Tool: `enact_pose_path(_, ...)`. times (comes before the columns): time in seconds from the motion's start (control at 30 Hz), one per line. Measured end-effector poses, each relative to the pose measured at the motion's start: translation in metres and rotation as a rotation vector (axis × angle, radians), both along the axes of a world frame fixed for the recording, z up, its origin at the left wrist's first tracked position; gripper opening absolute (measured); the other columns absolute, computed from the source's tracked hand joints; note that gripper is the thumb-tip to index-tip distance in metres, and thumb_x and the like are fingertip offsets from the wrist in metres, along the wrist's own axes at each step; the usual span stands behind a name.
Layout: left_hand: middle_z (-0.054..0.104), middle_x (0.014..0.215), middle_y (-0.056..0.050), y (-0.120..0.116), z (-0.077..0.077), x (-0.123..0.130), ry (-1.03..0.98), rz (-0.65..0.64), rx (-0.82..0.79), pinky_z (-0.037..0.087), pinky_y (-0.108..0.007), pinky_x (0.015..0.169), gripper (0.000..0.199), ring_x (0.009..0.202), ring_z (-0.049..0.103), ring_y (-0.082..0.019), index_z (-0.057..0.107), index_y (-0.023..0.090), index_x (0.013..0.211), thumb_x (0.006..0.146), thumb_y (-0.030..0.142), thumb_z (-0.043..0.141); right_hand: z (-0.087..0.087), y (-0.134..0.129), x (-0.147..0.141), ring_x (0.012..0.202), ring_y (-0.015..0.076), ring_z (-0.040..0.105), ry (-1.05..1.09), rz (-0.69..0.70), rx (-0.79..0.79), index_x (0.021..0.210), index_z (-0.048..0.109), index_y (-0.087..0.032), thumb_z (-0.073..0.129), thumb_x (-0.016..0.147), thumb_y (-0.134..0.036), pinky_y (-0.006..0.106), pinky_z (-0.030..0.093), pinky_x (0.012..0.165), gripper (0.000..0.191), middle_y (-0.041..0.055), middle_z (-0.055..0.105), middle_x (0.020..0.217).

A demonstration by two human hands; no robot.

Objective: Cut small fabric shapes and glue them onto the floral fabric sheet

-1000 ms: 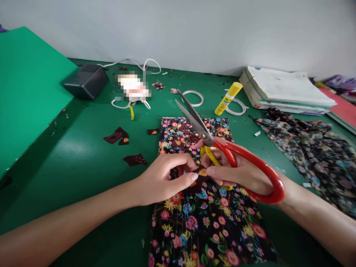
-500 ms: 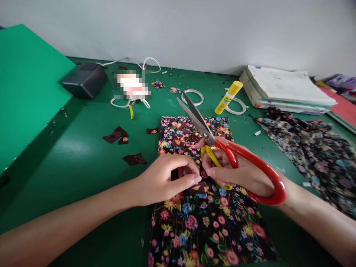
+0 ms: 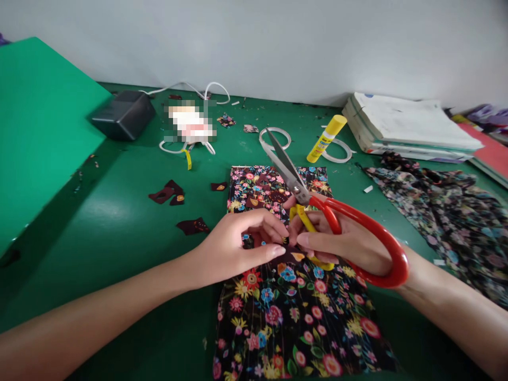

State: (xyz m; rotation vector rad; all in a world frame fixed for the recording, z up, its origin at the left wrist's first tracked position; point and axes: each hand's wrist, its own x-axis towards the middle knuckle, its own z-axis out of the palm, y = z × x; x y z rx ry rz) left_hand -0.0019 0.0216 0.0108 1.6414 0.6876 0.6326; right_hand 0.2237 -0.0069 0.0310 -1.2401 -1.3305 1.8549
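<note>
On the green worktop [image 3: 119,222], the floral cloth [image 3: 278,328] is best kept smooth. The scissors [image 3: 297,190] have parted blades aimed toward the back, so their tips need care. The right hand's [image 3: 349,243] grip is clamped on the handles. I cannot tell whether the left hand's [image 3: 234,243] grip pinches the dark scrap [image 3: 294,256] over the cloth; best steady that by its edge.

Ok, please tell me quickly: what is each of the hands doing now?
Left hand: half-curled by a maroon scrap; grip cannot be told.
Right hand: closed, holding red-handled scissors.
</note>
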Motion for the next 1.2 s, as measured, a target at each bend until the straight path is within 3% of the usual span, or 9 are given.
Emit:
enact_pose_path(0.17,0.07,0.09,0.0,0.001,-0.001,-0.002,-0.075,0.01,-0.145,0.055,-0.02,0.073,0.012,0.082,0.069,-0.012,0.065,0.018,0.095,0.086,0.02,0.073,0.002,-0.003,0.0,0.063,0.0057,0.054,-0.047,0.014,-0.006,0.125,0.051,-0.034,0.073,0.09,-0.031,0.016,0.039,0.048,0.041,-0.004,0.066,0.093)
enact_pose_path(0.47,0.069,0.079,0.002,0.001,0.001,-0.001,-0.05,-0.032,-0.144,0.049,-0.018,0.065,0.011,0.071,0.065,-0.01,0.068,0.017,0.096,0.091,0.027,0.068,0.008,-0.009,-0.009,0.061,0.0047,0.057,-0.013,-0.038,-0.017,0.12,0.053,-0.035,0.076,0.083,-0.013,0.016,0.041,0.051,0.049,-0.01,0.06,0.078)
enact_pose_path(0.7,0.073,0.07,0.001,0.001,0.009,-0.002,0.074,-0.119,-0.02,0.047,-0.017,0.065,0.019,0.067,0.066,-0.01,0.071,0.016,0.075,0.092,0.023,0.066,0.012,-0.011,-0.01,0.06,0.0028,0.056,-0.057,-0.067,0.007,0.119,0.053,-0.034,0.072,0.089,-0.02,0.013,0.042,0.05,0.039,-0.0102,0.059,0.078)
enact_pose_path(1.0,0.07,0.071,-0.001,0.001,0.012,-0.002,0.13,-0.083,-0.112,0.047,-0.021,0.06,0.018,0.067,0.065,-0.013,0.069,0.016,0.078,0.091,0.028,0.065,0.008,-0.007,-0.006,0.059,0.0053,0.058,-0.09,-0.017,0.041,0.124,0.05,-0.033,0.073,0.091,-0.033,0.015,0.039,0.045,0.041,-0.0076,0.061,0.08)
enact_pose_path(1.1,0.068,0.069,0.0,0.0,0.011,-0.002,0.108,-0.063,-0.114,0.046,-0.022,0.062,0.019,0.066,0.063,-0.013,0.066,0.017,0.076,0.091,0.028,0.064,0.014,-0.007,-0.004,0.059,0.006,0.056,-0.143,-0.019,0.068,0.122,0.053,-0.033,0.073,0.09,-0.036,0.017,0.038,0.047,0.038,-0.0053,0.059,0.085)
enact_pose_path(1.2,0.066,0.068,0.0,0.0,0.007,-0.004,0.001,-0.01,-0.142,0.047,-0.025,0.067,0.022,0.067,0.062,-0.013,0.061,0.018,0.077,0.095,0.029,0.058,0.026,-0.003,0.009,0.061,0.0088,0.051,-0.286,0.005,0.192,0.123,0.057,-0.033,0.07,0.092,-0.041,0.02,0.038,0.049,0.034,-0.0019,0.059,0.085)
